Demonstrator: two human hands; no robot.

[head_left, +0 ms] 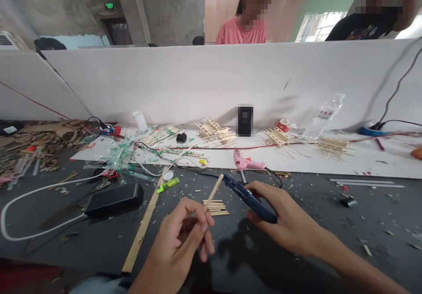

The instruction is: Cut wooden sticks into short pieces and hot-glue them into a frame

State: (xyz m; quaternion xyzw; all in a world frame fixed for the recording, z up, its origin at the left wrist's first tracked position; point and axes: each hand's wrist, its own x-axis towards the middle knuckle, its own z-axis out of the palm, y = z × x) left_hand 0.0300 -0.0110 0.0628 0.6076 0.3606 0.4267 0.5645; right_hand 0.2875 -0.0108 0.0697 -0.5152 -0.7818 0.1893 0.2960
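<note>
My left hand [184, 237] pinches a thin wooden stick [215, 192] between thumb and fingers, its free end slanting up and to the right. In my right hand [280, 215] is a long dark blue hand tool [250, 201], whose exact kind I cannot make out. The tool's tip points up and left, close beside the stick's upper end; whether they touch I cannot tell. Beyond my left hand, several short wooden sticks [217, 213] lie side by side on the dark table [316, 206], partly hidden behind my fingers.
Behind my hands lies a pink glue gun [249, 161]. Stick frames [216, 132] and a plastic bottle [325, 117] stand along the white partition [165, 83]. At left are a black power brick [114, 201], a wooden strip [141, 237] and plastic wrappers [121, 155]. Two people sit beyond the partition.
</note>
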